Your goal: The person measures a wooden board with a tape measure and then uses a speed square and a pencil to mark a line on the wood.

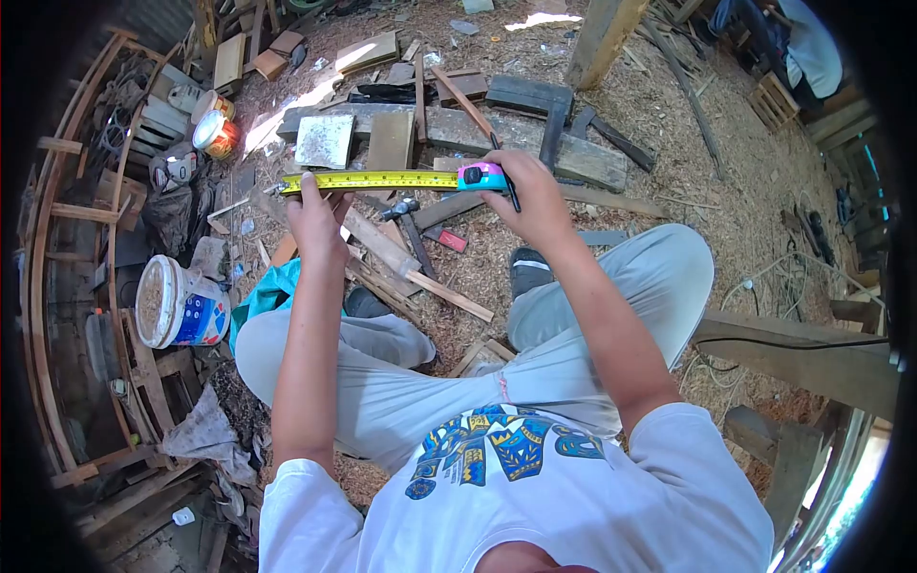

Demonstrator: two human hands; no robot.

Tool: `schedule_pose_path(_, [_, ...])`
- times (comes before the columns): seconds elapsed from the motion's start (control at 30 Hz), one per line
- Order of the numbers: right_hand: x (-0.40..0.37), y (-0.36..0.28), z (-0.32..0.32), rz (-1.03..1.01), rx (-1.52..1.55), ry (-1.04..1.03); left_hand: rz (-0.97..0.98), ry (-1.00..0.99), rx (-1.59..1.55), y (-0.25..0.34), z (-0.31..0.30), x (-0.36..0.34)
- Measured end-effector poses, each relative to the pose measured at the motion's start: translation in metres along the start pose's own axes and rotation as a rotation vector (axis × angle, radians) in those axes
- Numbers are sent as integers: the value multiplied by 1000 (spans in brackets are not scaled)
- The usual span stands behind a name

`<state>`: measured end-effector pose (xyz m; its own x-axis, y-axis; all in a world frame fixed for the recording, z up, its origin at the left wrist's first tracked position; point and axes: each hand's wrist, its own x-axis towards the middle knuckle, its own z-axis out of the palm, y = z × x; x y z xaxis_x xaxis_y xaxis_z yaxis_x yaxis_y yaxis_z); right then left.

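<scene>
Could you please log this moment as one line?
left hand: grips tape blade end | right hand: holds tape measure case plus pencil | blade: stretched between hands

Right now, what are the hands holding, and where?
A tape measure: right hand grips its case, left hand pinches the pulled-out yellow blade near its end.
</scene>
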<state>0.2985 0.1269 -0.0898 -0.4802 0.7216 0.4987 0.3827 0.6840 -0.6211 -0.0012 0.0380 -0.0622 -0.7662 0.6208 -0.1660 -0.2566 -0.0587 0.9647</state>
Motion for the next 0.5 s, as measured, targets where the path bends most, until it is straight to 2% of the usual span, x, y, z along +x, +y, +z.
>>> schedule_pose_path(0.5, [0,-1,1,-10,-26,22,27,-23,6,1,0,0])
